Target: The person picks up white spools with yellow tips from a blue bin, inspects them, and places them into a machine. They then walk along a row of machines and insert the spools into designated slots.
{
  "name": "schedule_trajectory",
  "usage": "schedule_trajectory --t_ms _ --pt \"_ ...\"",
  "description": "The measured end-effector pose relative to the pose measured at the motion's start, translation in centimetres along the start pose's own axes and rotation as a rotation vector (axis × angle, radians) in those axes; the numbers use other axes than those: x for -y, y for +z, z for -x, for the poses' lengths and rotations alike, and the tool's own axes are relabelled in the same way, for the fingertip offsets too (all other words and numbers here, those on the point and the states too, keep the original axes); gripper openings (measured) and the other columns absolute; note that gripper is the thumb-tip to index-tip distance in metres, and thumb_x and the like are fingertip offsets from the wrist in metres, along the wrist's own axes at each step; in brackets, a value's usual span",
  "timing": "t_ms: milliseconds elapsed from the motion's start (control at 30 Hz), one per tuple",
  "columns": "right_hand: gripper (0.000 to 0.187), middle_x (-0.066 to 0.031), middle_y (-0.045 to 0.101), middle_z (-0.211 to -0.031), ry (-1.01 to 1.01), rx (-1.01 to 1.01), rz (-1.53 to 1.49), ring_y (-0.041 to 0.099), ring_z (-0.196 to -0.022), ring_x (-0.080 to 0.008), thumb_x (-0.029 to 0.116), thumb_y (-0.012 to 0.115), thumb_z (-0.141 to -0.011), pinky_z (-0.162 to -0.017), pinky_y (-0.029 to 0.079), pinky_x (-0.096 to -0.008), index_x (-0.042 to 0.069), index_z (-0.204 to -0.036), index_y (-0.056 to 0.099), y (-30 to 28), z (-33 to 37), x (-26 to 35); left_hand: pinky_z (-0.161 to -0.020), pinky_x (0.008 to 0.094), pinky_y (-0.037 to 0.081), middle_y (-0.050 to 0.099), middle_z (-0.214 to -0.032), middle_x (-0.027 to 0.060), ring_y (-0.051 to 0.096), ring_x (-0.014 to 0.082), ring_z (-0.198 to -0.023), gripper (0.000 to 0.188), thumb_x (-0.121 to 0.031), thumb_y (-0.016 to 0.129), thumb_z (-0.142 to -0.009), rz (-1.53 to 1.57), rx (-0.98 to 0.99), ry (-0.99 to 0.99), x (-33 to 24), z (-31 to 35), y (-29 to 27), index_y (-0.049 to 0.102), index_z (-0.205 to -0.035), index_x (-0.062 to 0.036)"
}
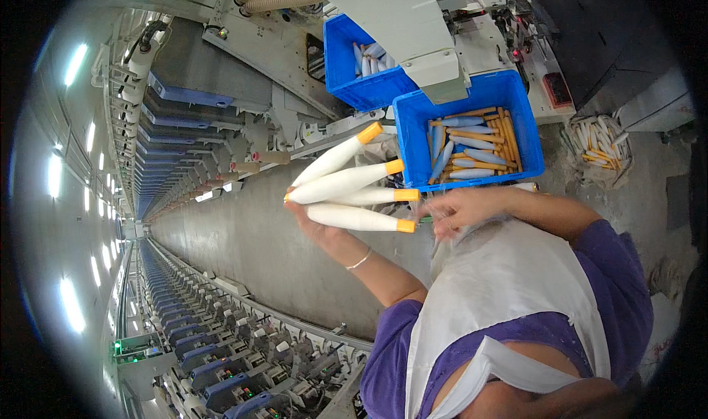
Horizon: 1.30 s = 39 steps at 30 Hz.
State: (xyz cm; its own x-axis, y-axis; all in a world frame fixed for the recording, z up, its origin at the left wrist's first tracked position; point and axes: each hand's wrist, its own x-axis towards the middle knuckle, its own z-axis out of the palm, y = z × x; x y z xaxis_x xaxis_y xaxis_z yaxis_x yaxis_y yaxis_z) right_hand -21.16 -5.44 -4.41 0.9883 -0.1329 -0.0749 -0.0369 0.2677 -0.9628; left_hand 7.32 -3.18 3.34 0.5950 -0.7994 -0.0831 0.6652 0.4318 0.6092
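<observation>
My left hand [316, 226] is closed round the narrow tips of several yarn bobbins [346, 183], wound with white yarn. They fan out toward the right, their orange base ends pointing at my other hand. My right hand [463, 207] is beside the base ends of the lower bobbins, its fingers smeared by motion. Faint pale strands show near those fingers, but I cannot tell whether it grips them. Just beyond it stands a blue crate [532, 135] holding orange bare bobbins and others wound with pale bluish yarn.
Behind stands a second blue crate [335, 58] with pale bobbins. A white machine arm [435, 69] overhangs both crates. At the right, a bag of bobbins [601, 146] sits on the floor [243, 249]. Long rows of spinning machines [214, 345] flank the aisle.
</observation>
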Motion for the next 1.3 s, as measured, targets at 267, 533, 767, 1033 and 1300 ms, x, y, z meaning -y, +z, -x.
schedule_trajectory --t_ms 267,533,767,1033,1300 --pt "0.031 -0.0077 0.05 -0.104 -0.562 -1.328 -0.46 0.048 -0.093 -0.018 0.018 0.049 -0.087 -0.079 0.042 -0.0295 0.005 -0.115 0.049 -13.1 33.5 -9.0 -0.092 0.042 0.042 0.055 -0.108 0.0055 0.05 0.0202 -0.103 0.039 -0.037 0.063 -0.08 -0.182 -0.117 0.293 -3.4 2.0 -5.1 0.057 -0.106 -0.0086" --pt "0.037 -0.0146 0.043 -0.13 -0.496 -2.137 -0.091 0.04 -0.121 -0.0264 0.016 0.036 -0.093 -0.098 0.033 -0.0367 0.003 -0.127 0.044 -19.4 48.2 -16.1 -0.093 0.0424 0.041 0.054 -0.109 0.0077 0.05 0.022 -0.103 0.039 -0.037 0.065 -0.079 -0.054 -0.117 0.238 -3.5 1.8 -4.3 0.057 -0.104 -0.0093" --pt "0.047 -0.0134 0.031 -0.139 -0.37 -0.663 0.736 0.032 -0.126 -0.0246 0.021 0.046 -0.089 -0.107 0.02 -0.0351 0.008 -0.133 0.036 -7.5 4.1 -1.2 -0.094 0.0397 0.041 0.057 -0.107 0.005 0.051 0.019 -0.102 0.039 -0.038 0.065 -0.078 -0.126 0.038 0.076 0.2 0.8 -0.4 0.058 -0.105 -0.0098" --pt "0.026 -0.0049 0.059 -0.092 0.101 -0.717 0.257 0.056 -0.08 -0.0131 0.026 0.049 -0.09 -0.069 0.046 -0.0287 0.006 -0.104 0.058 -3.8 5.8 5.8 -0.091 0.0436 0.044 0.051 -0.108 0.011 0.048 0.0239 -0.106 0.035 -0.029 0.062 -0.082 -0.405 -0.052 0.451 -1.9 3.1 -0.6 0.055 -0.106 -0.0041" --pt "0.016 -0.0086 0.06 -0.094 -0.454 -0.653 0.289 0.053 -0.1 -0.0197 0.018 0.054 -0.085 -0.09 0.036 -0.0332 0.005 -0.085 0.062 -1.9 6.8 4.7 -0.073 0.037 0.051 0.046 -0.115 0.0123 0.053 0.0277 -0.099 0.022 -0.009 0.072 -0.071 -1.625 0.152 1.234 4.7 2.2 -1.9 0.064 -0.09 -0.0013"
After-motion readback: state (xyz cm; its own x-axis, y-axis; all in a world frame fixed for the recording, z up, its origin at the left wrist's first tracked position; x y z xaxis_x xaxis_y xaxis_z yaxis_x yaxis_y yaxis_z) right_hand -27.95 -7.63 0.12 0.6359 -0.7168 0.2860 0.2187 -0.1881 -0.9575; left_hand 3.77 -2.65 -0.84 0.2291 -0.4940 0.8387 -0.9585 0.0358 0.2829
